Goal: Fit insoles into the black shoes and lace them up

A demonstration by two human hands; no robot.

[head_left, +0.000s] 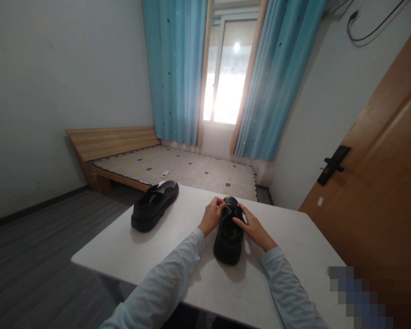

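A black shoe (228, 246) stands on the white table (178, 269) in front of me, its heel toward me and its toe toward the window. My left hand (213, 214) is closed at the left edge of the shoe's upper, fingertips pinched near the tongue. On the other side, my right hand (255, 228) grips the shoe, with the thumb over the opening and the fingers along the outer side. The second black shoe (154, 205) rests untouched at the table's left, its toe pointing away. What exactly the left fingertips pinch is hidden.
Beyond the table is a low bed (178, 167) with a patterned mattress and a small white remote (165, 174) on it. Blue curtains (178, 68) flank a bright window (229, 82). At right is a brown door (373, 183); a blurred patch covers the lower right corner.
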